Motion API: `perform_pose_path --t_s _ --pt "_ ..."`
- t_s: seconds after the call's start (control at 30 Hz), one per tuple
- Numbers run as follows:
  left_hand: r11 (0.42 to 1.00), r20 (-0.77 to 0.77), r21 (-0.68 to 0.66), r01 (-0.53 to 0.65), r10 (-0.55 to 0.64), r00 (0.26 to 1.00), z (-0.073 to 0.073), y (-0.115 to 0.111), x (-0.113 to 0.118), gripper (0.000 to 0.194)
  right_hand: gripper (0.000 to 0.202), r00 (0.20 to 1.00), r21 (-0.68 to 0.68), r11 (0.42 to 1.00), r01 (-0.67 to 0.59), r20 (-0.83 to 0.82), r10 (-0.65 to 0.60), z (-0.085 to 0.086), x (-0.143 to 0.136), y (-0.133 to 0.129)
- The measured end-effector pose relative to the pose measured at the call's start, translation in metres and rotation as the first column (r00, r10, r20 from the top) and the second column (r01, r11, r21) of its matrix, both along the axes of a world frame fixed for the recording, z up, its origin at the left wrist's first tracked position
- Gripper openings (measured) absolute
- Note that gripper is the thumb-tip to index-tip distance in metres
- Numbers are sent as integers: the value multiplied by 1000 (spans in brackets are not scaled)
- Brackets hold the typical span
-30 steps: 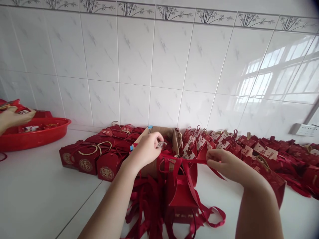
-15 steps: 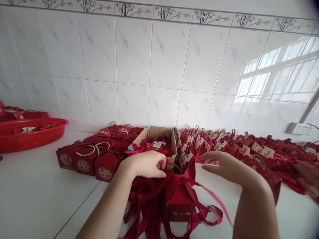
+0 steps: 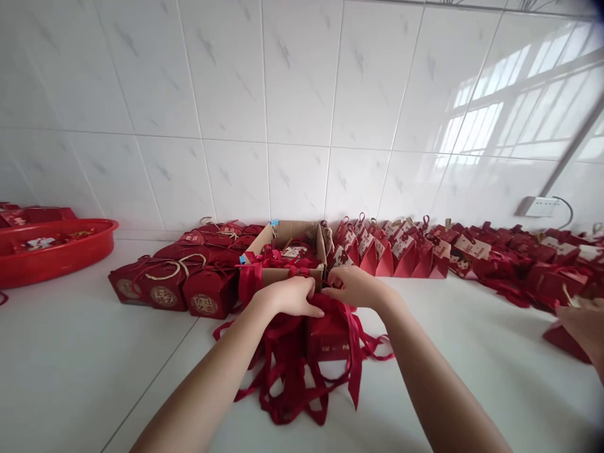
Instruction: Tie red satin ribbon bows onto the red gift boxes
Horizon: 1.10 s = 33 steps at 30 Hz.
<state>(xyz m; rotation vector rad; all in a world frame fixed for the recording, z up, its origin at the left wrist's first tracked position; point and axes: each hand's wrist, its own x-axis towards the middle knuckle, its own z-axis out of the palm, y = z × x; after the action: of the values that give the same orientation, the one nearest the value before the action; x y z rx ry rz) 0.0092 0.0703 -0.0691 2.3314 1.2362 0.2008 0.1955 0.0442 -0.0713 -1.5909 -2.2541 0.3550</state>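
Observation:
A small red gift box (image 3: 328, 333) stands upright on the table with gold lettering on its front. Dark red ribbons (image 3: 283, 396) spill in loops beside and in front of it. Over the box's top, my left hand (image 3: 295, 297) has its fingers curled, with its thumb pointing right along the lid; the red cord between the fingers is mostly hidden. Close beside it, my right hand (image 3: 356, 286) pinches at the top of the box, and what lies in its fingertips I cannot make out. A ribbon end hangs down the box's right side.
Behind the hands is an open cardboard box (image 3: 299, 229) holding red items. Tied red boxes (image 3: 205, 296) stand to the left, a red basin (image 3: 56, 255) farther left. Rows of red tent-shaped boxes (image 3: 408, 251) line the wall. Another person's hand (image 3: 585, 327) is at far right.
My right hand has moved left, from open air onto the top of the gift box beside my left hand. The view has tipped downward. A red box at right has shifted with the other person's hand.

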Motion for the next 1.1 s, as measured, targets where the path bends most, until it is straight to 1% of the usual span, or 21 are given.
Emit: perform_pose_path --t_s 0.07,0.13,0.2,0.27,0.37,0.5,0.57,0.63,0.7,0.8,0.93,1.03,1.1 --pt "1000 103 8 -26 25 994 -15 -5 -3 37 23 996 62 996 65 -65 -60 -16 3 -3" --pt "999 206 4 -53 51 977 -32 -8 -5 39 32 980 93 986 139 -155 -123 -33 8 -5" --pt "996 298 -1 -92 88 950 -47 -10 -6 39 41 950 93 974 208 -256 -178 -49 13 -5" --pt "991 377 -8 -132 125 918 -59 -11 -4 37 46 915 83 967 243 -351 -200 -63 16 -5" --pt "988 476 -19 -151 142 868 -73 -11 0 33 47 872 93 972 217 -465 -150 -75 16 -7" --pt "985 572 12 -174 136 809 -87 -14 4 38 44 837 117 988 104 -546 -23 -80 15 -20" --pt "979 607 47 -199 130 784 -91 -16 5 39 41 825 121 992 46 -565 31 -81 16 -24" --pt "973 634 77 -219 121 763 -93 -18 5 39 37 810 121 993 14 -583 60 -83 17 -26" --pt "968 657 92 -232 116 745 -94 -20 5 39 36 791 110 994 10 -609 59 -85 17 -25" --pt "965 687 91 -246 117 717 -94 -23 7 39 37 751 61 998 28 -660 19 -89 18 -24" --pt "964 722 80 -255 120 681 -95 -21 7 38 40 673 -4 998 64 -738 -46 -90 23 -23" --pt "964 739 81 -252 112 665 -92 -15 0 38 40 594 -7 996 90 -802 -59 -89 32 -19" --pt "969 746 78 -235 100 659 -89 -12 -6 37 39 545 -8 997 79 -837 -50 -89 38 -17"
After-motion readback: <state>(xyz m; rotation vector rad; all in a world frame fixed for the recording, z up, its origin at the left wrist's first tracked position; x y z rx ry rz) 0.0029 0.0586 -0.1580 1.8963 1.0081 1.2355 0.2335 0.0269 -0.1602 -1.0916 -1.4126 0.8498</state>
